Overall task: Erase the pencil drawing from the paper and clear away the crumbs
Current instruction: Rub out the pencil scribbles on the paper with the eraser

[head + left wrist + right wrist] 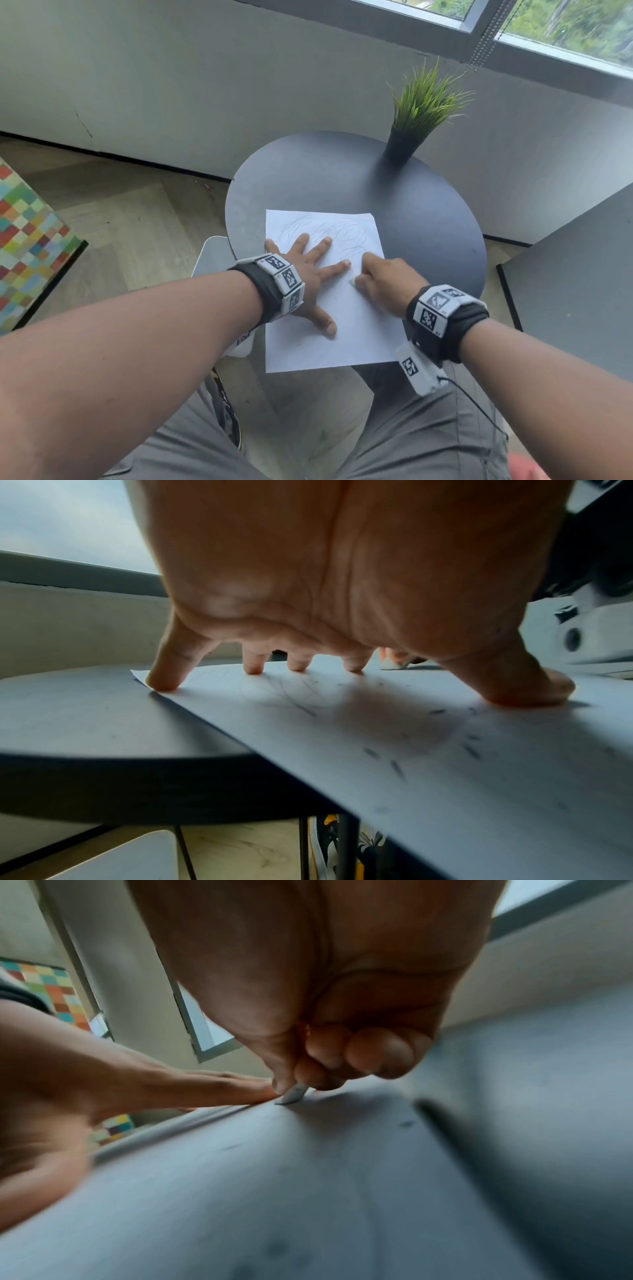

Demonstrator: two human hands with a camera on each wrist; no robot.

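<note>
— So where does the pencil drawing lie from the eraser?

— At about eleven to twelve o'clock from it, on the far half of the paper. The scribble spreads mostly side to side, nine to three, across the sheet's top. The right hand is the nearer one: its grip is narrow, thumb and fingers pinched round the small white eraser, whose tip rests on the sheet just beside the left hand's index fingertip.

— And the left hand?

— Spread flat, fingers straight, pressing the paper onto the round dark worktop. The little finger sits at the sheet's nine o'clock edge, the thumb back toward six. It holds nothing; it only pins.

— Which way would the next strokes go, then?

— My guess: away from the body, toward twelve, into the lines. The left fingertips lie over the drawing's near edge, so that hand may have to shift.

— What can't you make out?

— Crumbs. The left wrist view shows dark flecks on the near paper, but they are blurred, and I cannot tell crumbs from pencil strokes. Most of the eraser is hidden inside the fist. The right wrist view is smeared. The sheet's near end overhangs the worktop's six o'clock rim, unsupported.
</note>
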